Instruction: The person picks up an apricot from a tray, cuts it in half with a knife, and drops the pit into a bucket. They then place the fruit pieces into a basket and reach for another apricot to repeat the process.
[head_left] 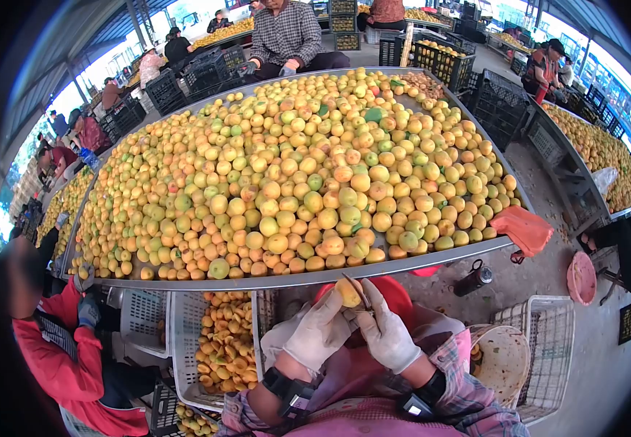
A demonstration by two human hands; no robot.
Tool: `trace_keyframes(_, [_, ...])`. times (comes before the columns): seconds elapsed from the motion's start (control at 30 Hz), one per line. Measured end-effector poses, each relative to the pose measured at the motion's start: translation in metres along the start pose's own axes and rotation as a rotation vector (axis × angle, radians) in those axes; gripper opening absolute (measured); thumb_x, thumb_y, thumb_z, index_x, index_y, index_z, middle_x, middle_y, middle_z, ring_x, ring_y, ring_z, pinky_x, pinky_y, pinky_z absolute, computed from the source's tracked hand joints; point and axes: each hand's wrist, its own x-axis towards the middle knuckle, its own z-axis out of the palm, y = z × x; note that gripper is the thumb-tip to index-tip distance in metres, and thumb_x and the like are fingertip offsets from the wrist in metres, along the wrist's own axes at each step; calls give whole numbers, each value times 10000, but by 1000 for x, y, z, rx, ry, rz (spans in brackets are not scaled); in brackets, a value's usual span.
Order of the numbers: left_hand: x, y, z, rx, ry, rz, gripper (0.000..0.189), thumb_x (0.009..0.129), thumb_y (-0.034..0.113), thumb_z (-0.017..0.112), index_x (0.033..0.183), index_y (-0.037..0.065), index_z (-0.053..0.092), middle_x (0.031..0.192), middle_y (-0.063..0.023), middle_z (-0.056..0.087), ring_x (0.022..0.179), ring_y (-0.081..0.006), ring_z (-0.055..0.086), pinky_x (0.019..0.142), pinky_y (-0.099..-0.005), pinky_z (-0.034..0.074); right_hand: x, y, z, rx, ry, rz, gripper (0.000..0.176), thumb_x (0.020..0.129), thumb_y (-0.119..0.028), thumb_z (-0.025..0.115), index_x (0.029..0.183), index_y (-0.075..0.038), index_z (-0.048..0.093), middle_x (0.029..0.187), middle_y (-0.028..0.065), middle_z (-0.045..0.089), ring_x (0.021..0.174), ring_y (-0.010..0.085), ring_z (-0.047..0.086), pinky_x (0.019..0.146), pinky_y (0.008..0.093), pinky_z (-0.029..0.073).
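Observation:
My left hand, in a white glove, holds a yellow apricot between its fingertips, just in front of the metal table's near edge. My right hand, gloved the same way, is closed around a small knife. The thin blade lies against the right side of the apricot; how deep it sits is not visible. Behind and below both hands shows part of a red basin. Beyond them, a broad heap of whole apricots covers the table.
A white crate of split apricots stands at my left, beside a person in a red jacket. To my right are a bucket, a white crate and a black flask. An orange-red cloth hangs over the table corner.

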Motion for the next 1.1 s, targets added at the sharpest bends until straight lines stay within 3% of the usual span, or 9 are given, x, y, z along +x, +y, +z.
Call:
trace_keyframes(0.17, [4, -5, -5, 34, -10, 31, 414, 968, 363, 568, 1256, 67, 542, 1202, -38, 581, 1131, -192, 527, 1023, -374, 399, -2, 10, 5, -75, 52, -83, 611, 997, -237, 478, 1497, -18, 202, 1317, 250, 532, 1133, 412, 572, 885, 420, 495])
trace_keyframes(0.33, [5, -11, -10, 30, 19, 47, 414, 968, 351, 574, 1259, 59, 539, 1215, -42, 578, 1148, -195, 528, 1028, -372, 398, -2, 4, 0, -203, 20, 5, 630, 984, -269, 484, 1497, -38, 200, 1113, 278, 620, 903, 455, 630, 733, 504, 512])
trace_keyframes(0.5, [5, -13, -4, 16, 65, 49, 429, 975, 388, 556, 1267, 73, 551, 1142, -15, 603, 1009, -138, 562, 926, -309, 455, -2, 3, 2, -230, 77, -63, 632, 979, -273, 487, 1495, -42, 205, 965, 279, 646, 800, 458, 636, 665, 518, 509])
trace_keyframes(0.63, [3, -12, -1, 21, 61, 54, 430, 973, 356, 572, 1283, 60, 535, 1180, -27, 593, 1053, -149, 561, 945, -316, 453, -3, -4, 2, -398, 78, 2, 645, 976, -289, 489, 1497, -48, 195, 870, 258, 656, 728, 440, 642, 621, 517, 510])
trace_keyframes(0.67, [4, -13, 0, 78, 76, 92, 428, 969, 326, 587, 1292, 51, 525, 1198, -33, 587, 1080, -156, 556, 961, -319, 446, -2, -10, 1, -400, 80, 1, 645, 976, -289, 489, 1497, -48, 195, 870, 258, 656, 728, 440, 642, 621, 517, 510])
trace_keyframes(0.73, [4, -15, -4, 132, 94, 128, 429, 965, 296, 601, 1302, 43, 516, 1215, -39, 581, 1107, -164, 552, 977, -322, 440, -1, -24, -3, -399, -35, 191, 621, 971, -220, 496, 1491, -35, 211, 1122, 282, 609, 940, 453, 620, 771, 484, 514])
trace_keyframes(0.87, [7, -13, -11, 342, 84, 212, 447, 948, 246, 637, 1315, 30, 502, 1237, -44, 570, 1148, -173, 541, 997, -315, 428, 5, -9, -3, -378, -45, 137, 626, 971, -219, 495, 1492, -38, 200, 1092, 275, 620, 917, 451, 626, 749, 484, 515])
trace_keyframes(0.93, [7, -10, -8, 329, 80, 215, 451, 944, 240, 643, 1316, 28, 501, 1235, -45, 568, 1147, -166, 539, 996, -307, 427, 5, 1, 1, -357, 67, -45, 646, 966, -290, 513, 1487, -39, 225, 921, 233, 667, 719, 412, 651, 610, 484, 520])
trace_keyframes(1.1, [3, -10, 2, 61, 107, 76, 447, 935, 227, 656, 1301, 15, 511, 1204, -34, 582, 1116, -134, 546, 970, -273, 433, 3, -6, 1, -366, 77, -62, 646, 967, -256, 525, 1492, -40, 215, 1032, 227, 655, 765, 409, 654, 634, 471, 528])
